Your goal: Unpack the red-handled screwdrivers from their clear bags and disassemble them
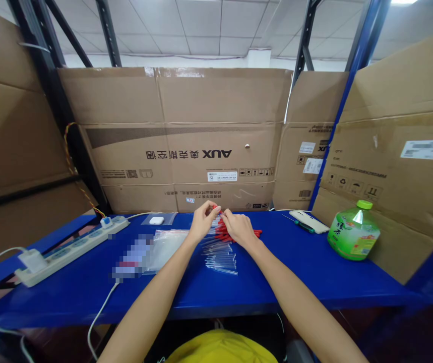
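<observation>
My left hand point(202, 222) is closed in a pinch, with a small red piece point(215, 206) at its fingertips. Close beside it, my right hand point(240, 228) is also closed, its thumb and finger meeting at the near end of that red piece. Whether the piece is joined to a clear tube is too small to tell. Under and beside my right hand lies a heap of slim red pieces point(224, 234), partly covered by it. Several thin clear plastic tubes point(221, 257) lie in a loose row on the blue table point(276, 267), nearer to me.
Clear plastic bags point(165, 249) and a blurred phone-like item point(133, 257) with a cable lie left. A power strip point(80, 247) runs along the left edge. A green-labelled bottle point(354, 232), a screwdriver point(304, 226) and a whitish flat item point(309, 221) are right. Cardboard point(186, 101) walls the back.
</observation>
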